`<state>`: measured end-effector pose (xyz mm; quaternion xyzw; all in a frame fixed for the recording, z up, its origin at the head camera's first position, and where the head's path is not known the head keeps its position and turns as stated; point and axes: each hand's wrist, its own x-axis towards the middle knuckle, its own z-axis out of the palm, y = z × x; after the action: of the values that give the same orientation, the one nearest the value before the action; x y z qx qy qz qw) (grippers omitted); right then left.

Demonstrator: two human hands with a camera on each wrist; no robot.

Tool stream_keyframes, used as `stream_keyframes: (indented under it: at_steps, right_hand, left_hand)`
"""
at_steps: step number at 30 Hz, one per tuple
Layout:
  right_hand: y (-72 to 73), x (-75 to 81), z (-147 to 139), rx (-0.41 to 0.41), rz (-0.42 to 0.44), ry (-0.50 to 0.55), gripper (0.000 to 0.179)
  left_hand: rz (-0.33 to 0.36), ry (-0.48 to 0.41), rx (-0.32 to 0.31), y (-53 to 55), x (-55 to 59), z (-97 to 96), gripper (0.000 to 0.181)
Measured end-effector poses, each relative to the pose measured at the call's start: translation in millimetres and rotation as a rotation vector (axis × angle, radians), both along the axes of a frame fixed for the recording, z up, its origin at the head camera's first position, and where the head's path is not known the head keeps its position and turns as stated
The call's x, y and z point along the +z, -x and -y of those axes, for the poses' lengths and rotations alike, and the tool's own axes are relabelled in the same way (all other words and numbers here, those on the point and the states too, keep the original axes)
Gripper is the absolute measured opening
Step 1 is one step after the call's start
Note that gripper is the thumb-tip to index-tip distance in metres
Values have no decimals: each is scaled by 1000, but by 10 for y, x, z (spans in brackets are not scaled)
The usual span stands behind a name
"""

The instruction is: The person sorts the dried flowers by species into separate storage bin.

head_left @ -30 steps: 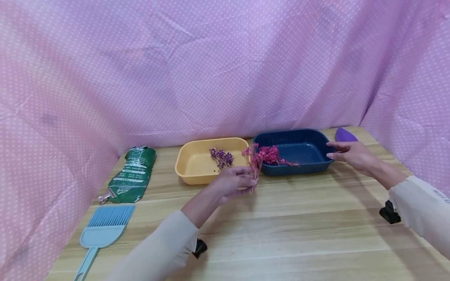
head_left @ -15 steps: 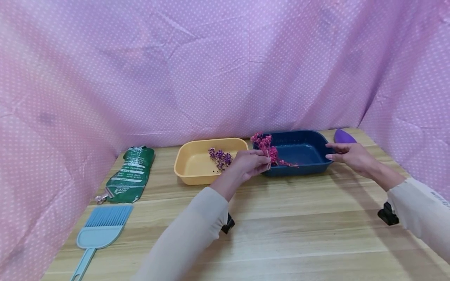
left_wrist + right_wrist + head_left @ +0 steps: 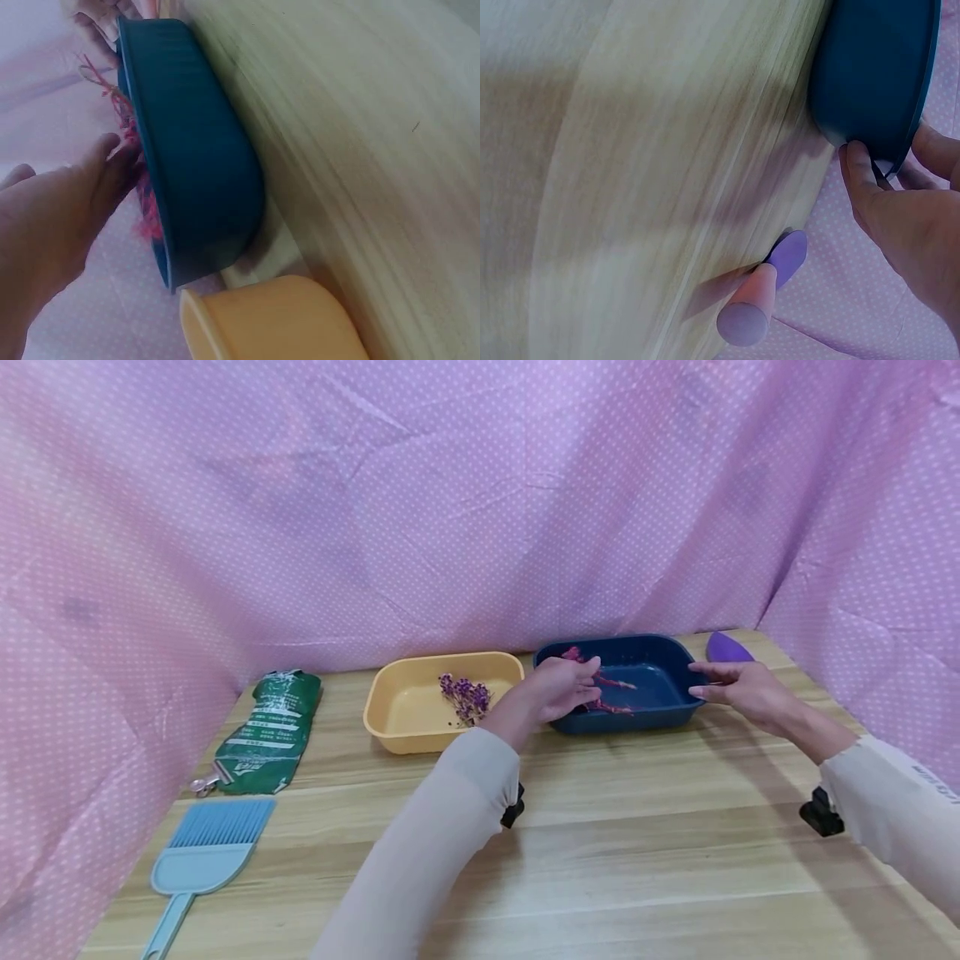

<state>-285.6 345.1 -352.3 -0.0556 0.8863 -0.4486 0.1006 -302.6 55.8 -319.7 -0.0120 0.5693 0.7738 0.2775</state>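
Note:
My left hand (image 3: pixel 558 687) is over the left end of the dark blue basin (image 3: pixel 660 718), fingers extended and thumb apart in the left wrist view. Beneath and beside it lie pink dried flowers (image 3: pixel 573 654), their stems (image 3: pixel 618 683) pointing right inside the basin; the hand hides most of the blossoms. At the basin's right end, my right hand (image 3: pixel 742 689) grips the rim, thumb above and fingers against the outer wall. Left of the blue basin stands a yellow basin (image 3: pixel 397 739) with purple dried flowers (image 3: pixel 467 697) in it.
A crumpled green bag (image 3: pixel 273 735) with a metal clip (image 3: pixel 206 783) lies on the left of the wooden table (image 3: pixel 637 860). In front of it is a light blue brush (image 3: pixel 202 864). A purple-bladed tool (image 3: pixel 789 255) with a pinkish handle (image 3: pixel 748 304) lies right of the blue basin.
My left hand has carried a bunch of pink flowers rightward from by the yellow basin into the blue one and let go. My right hand has stayed on the blue basin's end.

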Motion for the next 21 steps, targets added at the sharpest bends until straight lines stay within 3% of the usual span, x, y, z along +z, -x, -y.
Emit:
stream_keyframes:
  at_steps: [3,8,10,12,15,19,21]
  right_hand:
    - [4,13,-2,-3,-11,-8,65]
    - [13,16,-7,-7,-19,-25,64]
    - [13,8,-8,-4,-14,-31,65]
    - [14,0,-8,-2,-13,-36,66]
    - [15,-6,-8,2,-11,-40,66]
    - [23,-3,-9,6,-19,-55,65]
    - [19,0,-17,6,-21,-64,65]
  left_hand:
    - [-11,-50,-20,20,17,36,53]
    - [-11,-41,30,6,9,218,47]
    - [-38,8,34,-24,13,309,45]
    - [-112,114,17,-72,22,402,46]
    - [-363,424,-34,-192,41,559,46]
    - [-833,892,-95,-400,54,825,47]
    - [-1009,1030,-110,-498,45,977,47]
